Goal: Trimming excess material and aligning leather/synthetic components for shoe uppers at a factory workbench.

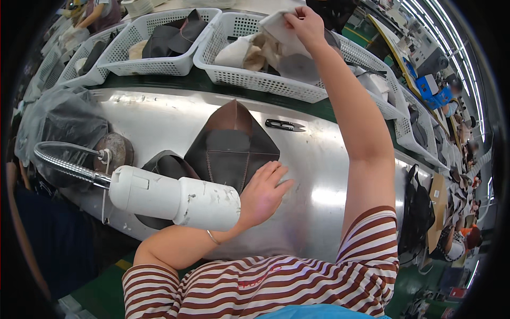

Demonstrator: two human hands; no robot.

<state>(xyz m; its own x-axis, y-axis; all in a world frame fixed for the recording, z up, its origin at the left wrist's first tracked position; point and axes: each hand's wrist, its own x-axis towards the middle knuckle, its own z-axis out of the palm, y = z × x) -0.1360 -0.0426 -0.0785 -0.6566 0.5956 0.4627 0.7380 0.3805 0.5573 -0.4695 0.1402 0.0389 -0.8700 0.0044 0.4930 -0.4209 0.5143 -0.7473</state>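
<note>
Above a white basket [265, 82], the right hand [306, 27] pinched a pale sheet [277, 27] by its upper edge. The left hand [263, 195] lay at a dark stitched piece's [228, 159] right edge, its grip impossible to tell, with bare metal tabletop [313, 218] beyond.

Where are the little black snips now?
In the head view, the black snips lie on the metal table, right of the dark piece, near the white basket.

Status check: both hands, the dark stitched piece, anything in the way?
Left hand at lower right edge of dark stitched piece. Right hand pinching white sheet over white perforated basket. White gooseneck lamp partly blocks view of the piece.
</note>
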